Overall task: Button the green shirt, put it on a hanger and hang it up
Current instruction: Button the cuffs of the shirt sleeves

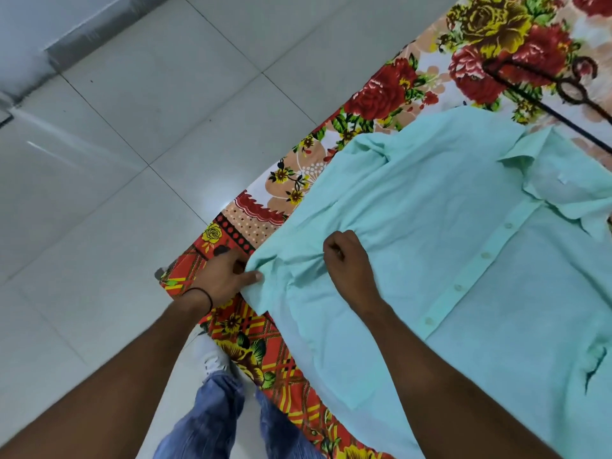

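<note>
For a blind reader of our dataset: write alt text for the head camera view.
Two hands grip a mint-green button-up shirt spread on a floral bedsheet: the left hand pinches its corner, the right hand bunches fabric. A dark hanger lies beyond the collar; pale floor tiles show at left.

No legible text, brand, number or sign in view. Small pale neck tag inside collar of green shirt: blurred, too small, unreadable.

Floral bed: green shirt, dark hanger
</note>
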